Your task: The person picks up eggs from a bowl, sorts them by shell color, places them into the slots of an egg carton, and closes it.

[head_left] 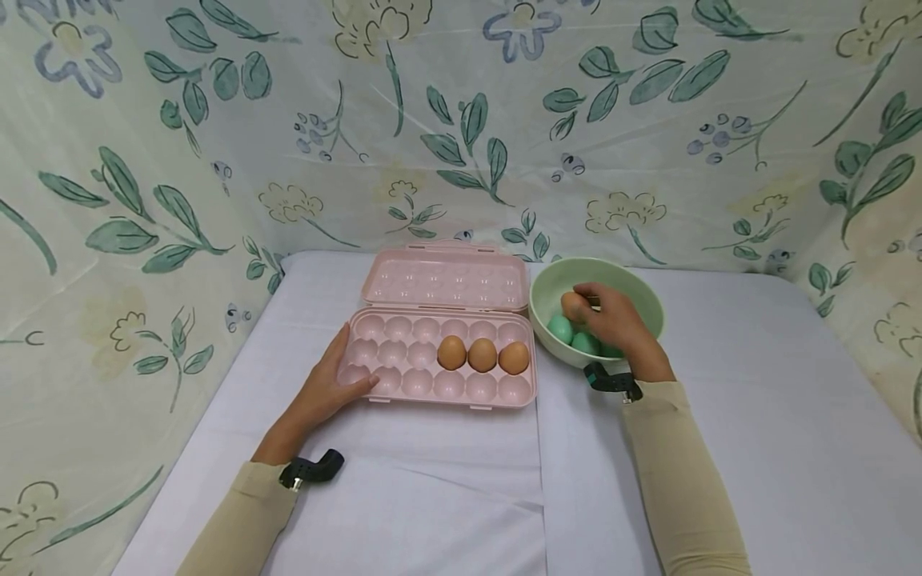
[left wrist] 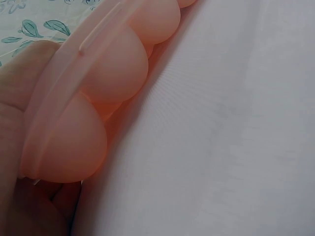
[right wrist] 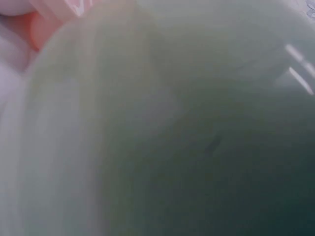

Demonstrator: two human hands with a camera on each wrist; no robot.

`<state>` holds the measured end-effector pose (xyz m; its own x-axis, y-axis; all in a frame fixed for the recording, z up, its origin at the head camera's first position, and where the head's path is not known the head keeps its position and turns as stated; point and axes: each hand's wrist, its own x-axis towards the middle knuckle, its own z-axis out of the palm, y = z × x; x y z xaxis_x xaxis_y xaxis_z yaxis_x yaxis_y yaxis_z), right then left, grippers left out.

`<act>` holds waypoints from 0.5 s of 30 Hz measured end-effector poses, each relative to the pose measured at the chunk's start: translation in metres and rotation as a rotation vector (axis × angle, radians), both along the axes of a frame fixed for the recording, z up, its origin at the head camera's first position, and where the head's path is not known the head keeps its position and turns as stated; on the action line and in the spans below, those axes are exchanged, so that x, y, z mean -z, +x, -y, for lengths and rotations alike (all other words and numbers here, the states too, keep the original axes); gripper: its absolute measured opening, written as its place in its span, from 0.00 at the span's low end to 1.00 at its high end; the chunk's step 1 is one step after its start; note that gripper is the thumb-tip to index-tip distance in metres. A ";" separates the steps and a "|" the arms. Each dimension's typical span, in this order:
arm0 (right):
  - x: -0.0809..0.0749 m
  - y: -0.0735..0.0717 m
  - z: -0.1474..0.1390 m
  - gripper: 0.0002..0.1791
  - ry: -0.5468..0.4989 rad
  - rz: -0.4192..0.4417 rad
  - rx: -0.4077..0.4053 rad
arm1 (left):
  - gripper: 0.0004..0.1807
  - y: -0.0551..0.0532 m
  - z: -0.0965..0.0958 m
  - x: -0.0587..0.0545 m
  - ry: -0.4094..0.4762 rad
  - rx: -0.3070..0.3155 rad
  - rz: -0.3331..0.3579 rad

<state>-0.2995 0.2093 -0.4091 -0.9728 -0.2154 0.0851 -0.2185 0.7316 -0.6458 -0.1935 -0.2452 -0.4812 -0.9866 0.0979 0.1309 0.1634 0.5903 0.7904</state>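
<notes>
A pink plastic egg carton (head_left: pixel 418 384) lies with its lid (head_left: pixel 446 276) folded back. Three brown eggs (head_left: pixel 483 355) sit side by side in the right half of its middle row. My left hand (head_left: pixel 327 388) grips the carton's near left corner, thumb over the rim; in the left wrist view some fingers (left wrist: pixel 37 206) reach beneath the cups (left wrist: pixel 74 140). Inside the green bowl (head_left: pixel 651 308), my right hand (head_left: pixel 615 320) pinches a brown egg (head_left: pixel 572 306) between thumb and fingers. Green eggs (head_left: pixel 560 328) lie below it, partly hidden by that hand.
The bowl stands just right of the carton; its wall (right wrist: pixel 147 123) fills the right wrist view. Both rest on a white-covered table (head_left: pixel 446 480). A floral curtain (head_left: pixel 403 160) hangs behind and along the sides. Each wrist wears a black camera mount (head_left: pixel 313 468).
</notes>
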 end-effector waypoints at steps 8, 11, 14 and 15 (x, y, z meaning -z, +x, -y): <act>-0.001 0.001 0.001 0.26 -0.063 -0.016 0.022 | 0.61 0.001 0.000 0.001 -0.005 0.000 0.003; -0.001 0.001 0.000 0.27 -0.087 -0.038 0.038 | 0.61 0.001 0.000 0.000 -0.006 -0.002 0.004; -0.003 0.001 -0.001 0.27 -0.101 -0.063 0.044 | 0.61 0.002 -0.001 0.000 -0.006 -0.001 0.003; -0.003 0.001 -0.001 0.27 -0.105 -0.070 0.043 | 0.61 0.002 -0.001 0.000 -0.007 -0.001 0.003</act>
<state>-0.2983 0.2105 -0.4057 -0.9718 -0.1603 0.1731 -0.2359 0.6700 -0.7039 -0.1918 -0.2446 -0.4811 -0.9870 0.0982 0.1269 0.1604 0.5963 0.7866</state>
